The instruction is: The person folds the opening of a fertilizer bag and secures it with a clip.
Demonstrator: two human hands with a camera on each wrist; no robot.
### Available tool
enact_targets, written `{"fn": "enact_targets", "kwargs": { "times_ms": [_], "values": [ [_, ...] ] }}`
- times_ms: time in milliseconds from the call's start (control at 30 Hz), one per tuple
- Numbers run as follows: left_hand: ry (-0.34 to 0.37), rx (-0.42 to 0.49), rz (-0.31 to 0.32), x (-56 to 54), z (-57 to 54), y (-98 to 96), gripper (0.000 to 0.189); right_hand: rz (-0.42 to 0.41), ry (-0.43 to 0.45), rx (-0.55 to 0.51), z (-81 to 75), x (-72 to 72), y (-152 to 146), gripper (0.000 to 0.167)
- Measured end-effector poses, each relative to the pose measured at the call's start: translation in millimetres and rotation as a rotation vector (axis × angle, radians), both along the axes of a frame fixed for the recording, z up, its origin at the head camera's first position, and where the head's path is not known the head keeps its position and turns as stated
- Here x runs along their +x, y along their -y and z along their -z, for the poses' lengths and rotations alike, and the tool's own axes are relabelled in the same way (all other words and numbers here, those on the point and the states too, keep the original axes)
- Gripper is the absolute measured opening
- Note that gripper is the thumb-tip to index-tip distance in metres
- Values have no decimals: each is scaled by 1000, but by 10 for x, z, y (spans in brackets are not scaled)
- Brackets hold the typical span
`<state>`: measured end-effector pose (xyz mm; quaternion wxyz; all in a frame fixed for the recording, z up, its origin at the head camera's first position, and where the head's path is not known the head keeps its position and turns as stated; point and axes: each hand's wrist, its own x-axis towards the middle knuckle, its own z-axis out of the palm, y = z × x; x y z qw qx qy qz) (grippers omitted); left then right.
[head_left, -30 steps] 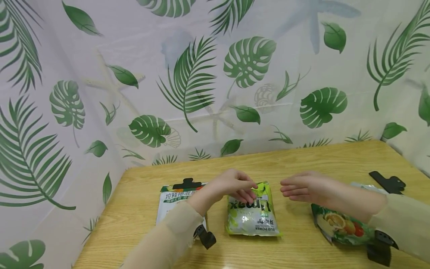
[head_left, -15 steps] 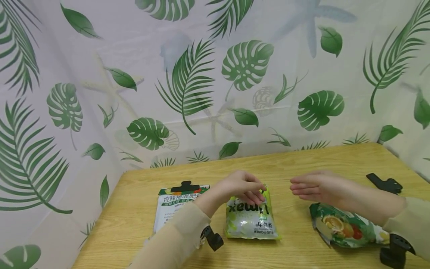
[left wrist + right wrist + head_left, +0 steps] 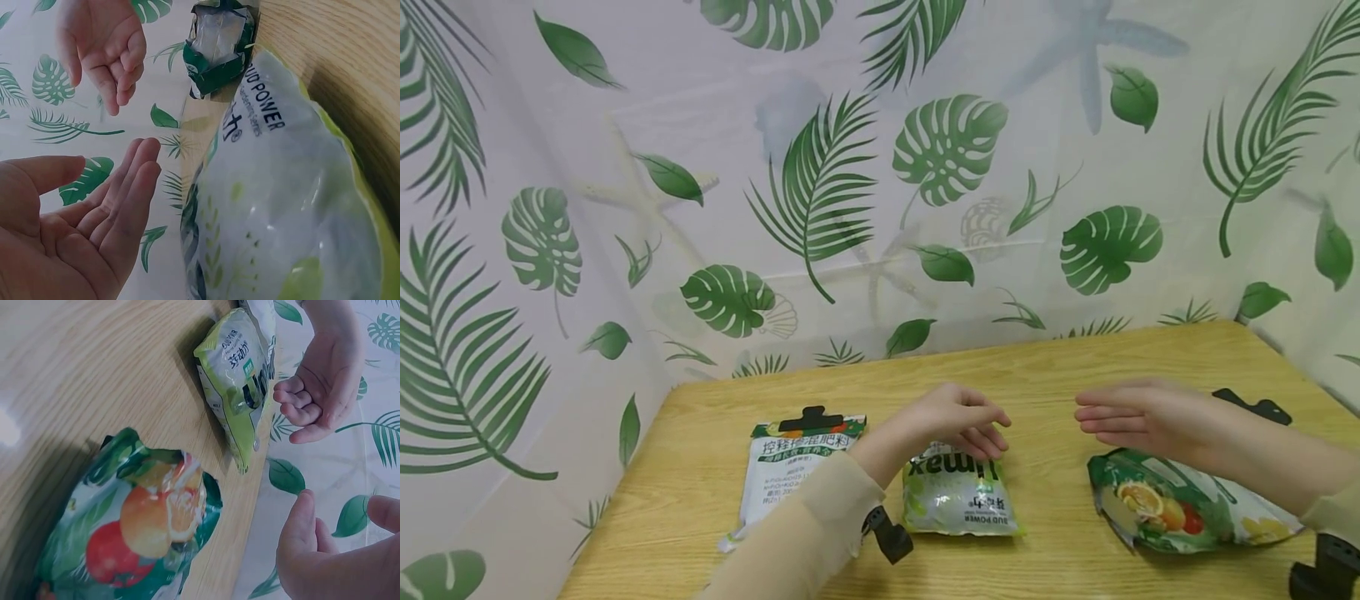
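My left hand (image 3: 966,421) hovers over the far end of the lime-green and white printed bag (image 3: 958,496) in the middle, fingers loosely bent and holding nothing. In the left wrist view that bag fills the right side, beside the open palm (image 3: 81,231). My right hand (image 3: 1138,415) is held palm inward with straight fingers, above the green bag with fruit pictures (image 3: 1180,508), and it holds nothing. In the right wrist view the fruit bag (image 3: 131,531) lies below and left of the right hand (image 3: 337,556). The two palms face each other across a gap.
At the left lies a white bag with Chinese print (image 3: 778,475), a black clip (image 3: 811,419) on its top edge. Another black clip (image 3: 1262,407) shows behind my right forearm. The wooden table (image 3: 1045,367) meets a leaf-print backdrop (image 3: 850,183) at the back.
Both hands have moved to the right, the right one farther, so the gap between them has widened slightly. More of the white bag and the fruit bag is uncovered. The bags stay put.
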<state>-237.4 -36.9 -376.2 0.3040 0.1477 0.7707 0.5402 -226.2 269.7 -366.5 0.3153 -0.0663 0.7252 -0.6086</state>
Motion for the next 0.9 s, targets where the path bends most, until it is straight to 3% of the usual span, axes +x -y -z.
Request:
{"fn": "enact_targets", "kwargs": {
  "times_ms": [167, 367, 633, 900],
  "values": [
    [4, 1, 2, -4, 11, -46, 34, 11, 24, -55, -4, 24, -123, 58],
    [22, -12, 4, -17, 17, -129, 36, -20, 54, -200, 12, 49, -267, 36],
    [13, 4, 4, -4, -22, -260, 39, -55, 30, -267, 23, -12, -435, 46],
    [-6, 16, 26, -10, -26, -378, 41, -83, 92, -440, -55, 2, -645, 57]
  ]
}}
